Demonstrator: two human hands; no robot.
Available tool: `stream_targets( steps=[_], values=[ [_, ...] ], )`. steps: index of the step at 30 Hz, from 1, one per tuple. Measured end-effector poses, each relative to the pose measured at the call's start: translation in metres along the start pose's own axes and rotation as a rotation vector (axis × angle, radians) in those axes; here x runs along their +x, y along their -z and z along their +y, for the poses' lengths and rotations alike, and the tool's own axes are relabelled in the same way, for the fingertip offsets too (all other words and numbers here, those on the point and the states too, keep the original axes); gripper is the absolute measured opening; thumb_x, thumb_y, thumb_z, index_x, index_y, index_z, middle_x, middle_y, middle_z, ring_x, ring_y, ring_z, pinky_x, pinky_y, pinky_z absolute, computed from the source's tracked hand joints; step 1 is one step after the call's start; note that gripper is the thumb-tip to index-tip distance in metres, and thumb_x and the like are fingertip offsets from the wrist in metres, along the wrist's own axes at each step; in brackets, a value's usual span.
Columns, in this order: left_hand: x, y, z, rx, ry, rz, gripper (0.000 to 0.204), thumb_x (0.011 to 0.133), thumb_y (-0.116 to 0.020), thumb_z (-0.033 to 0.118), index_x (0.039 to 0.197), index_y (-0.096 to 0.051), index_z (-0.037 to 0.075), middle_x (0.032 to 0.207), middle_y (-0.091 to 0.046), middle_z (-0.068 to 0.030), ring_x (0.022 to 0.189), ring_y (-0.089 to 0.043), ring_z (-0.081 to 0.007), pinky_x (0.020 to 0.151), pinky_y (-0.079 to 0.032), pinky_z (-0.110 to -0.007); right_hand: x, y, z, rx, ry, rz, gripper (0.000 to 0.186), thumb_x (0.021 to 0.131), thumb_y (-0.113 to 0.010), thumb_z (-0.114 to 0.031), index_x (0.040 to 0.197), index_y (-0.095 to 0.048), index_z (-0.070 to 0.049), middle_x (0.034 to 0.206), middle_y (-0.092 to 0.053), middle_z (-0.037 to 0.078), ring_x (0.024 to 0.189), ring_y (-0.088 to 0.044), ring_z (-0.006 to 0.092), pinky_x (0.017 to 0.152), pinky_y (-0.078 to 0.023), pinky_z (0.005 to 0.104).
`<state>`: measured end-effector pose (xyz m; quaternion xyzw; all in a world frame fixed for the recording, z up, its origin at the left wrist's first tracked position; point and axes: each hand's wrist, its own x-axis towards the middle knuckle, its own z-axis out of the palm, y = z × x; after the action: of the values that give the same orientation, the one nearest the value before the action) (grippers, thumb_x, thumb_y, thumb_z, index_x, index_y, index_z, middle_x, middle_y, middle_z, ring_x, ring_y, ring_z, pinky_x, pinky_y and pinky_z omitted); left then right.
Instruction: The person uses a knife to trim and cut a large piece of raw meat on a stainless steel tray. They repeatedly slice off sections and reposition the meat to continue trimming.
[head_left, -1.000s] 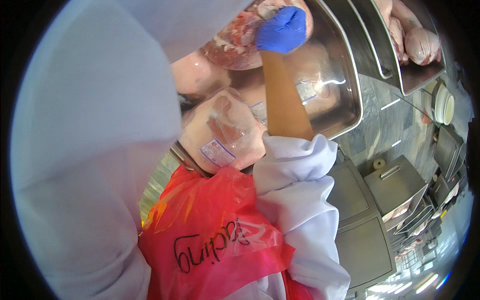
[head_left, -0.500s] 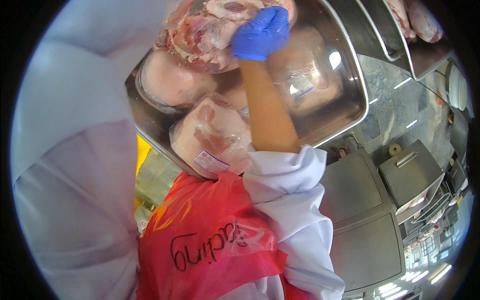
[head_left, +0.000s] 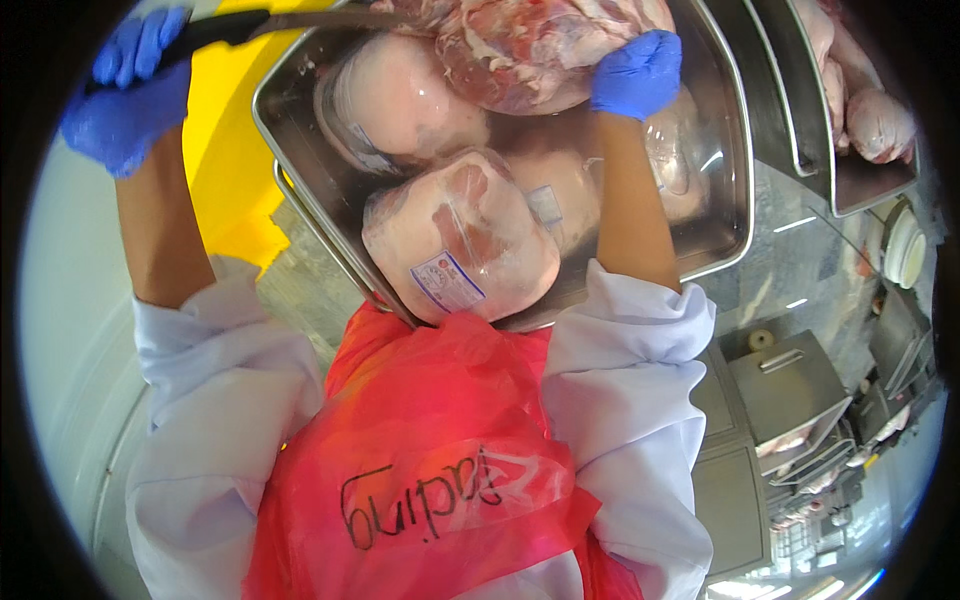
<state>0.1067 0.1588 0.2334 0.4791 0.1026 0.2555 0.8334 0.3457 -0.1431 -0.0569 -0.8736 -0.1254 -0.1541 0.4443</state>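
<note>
In my left hand (head_left: 128,95), gloved in blue, is a knife (head_left: 222,30) by its black handle. Its blade points right, and the tip end meets the edge of a large raw cut of meat (head_left: 525,60) at the top. My right hand (head_left: 638,80), also blue-gloved, is closed on the right side of that cut; the fingertips are hidden. Beneath lie plastic-wrapped pieces of meat in a deep steel tray (head_left: 748,190): a pale one (head_left: 410,95) at left, a labelled one (head_left: 470,225) nearest me, and another (head_left: 675,150) partly behind my right forearm.
Yellow material (head_left: 235,150) is left of the tray. More steel trays (head_left: 838,190) holding meat (head_left: 880,125) stand at the far right. Steel cabinets (head_left: 790,390) stand at lower right on a grey floor (head_left: 790,260). A red plastic apron (head_left: 420,450) covers my front.
My left arm has swung down from across the left of the view, bringing the hand and knife into sight. My right hand and the tray appear further right.
</note>
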Motion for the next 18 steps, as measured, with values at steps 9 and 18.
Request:
stream_targets(
  steps=[9,18],
  values=[
    [-0.158,0.064,0.01,0.087,-0.116,0.525,0.037,0.094,-0.053,0.021,0.061,-0.037,0.016,0.061,-0.04,-0.0019,0.061,-0.036,-0.0176,0.08,-0.038,-0.04,0.029,0.061,-0.145,0.084,0.156,-0.621,0.028,0.095,-0.057,-0.024,0.098,-0.072,0.0,0.088,-0.072,0.021,0.08,-0.067,0.0413,0.077,-0.055,0.0483],
    [-0.2,0.116,0.02,0.021,-0.15,0.585,0.037,0.093,-0.055,0.023,0.062,-0.036,0.018,0.062,-0.039,-0.0014,0.063,-0.036,-0.0181,0.082,-0.037,-0.042,0.015,0.014,-0.173,-0.698,0.358,-0.731,0.043,0.081,-0.067,-0.05,0.094,-0.078,-0.01,0.101,-0.074,0.021,0.092,-0.072,0.039,0.083,-0.057,0.047]
  ],
)
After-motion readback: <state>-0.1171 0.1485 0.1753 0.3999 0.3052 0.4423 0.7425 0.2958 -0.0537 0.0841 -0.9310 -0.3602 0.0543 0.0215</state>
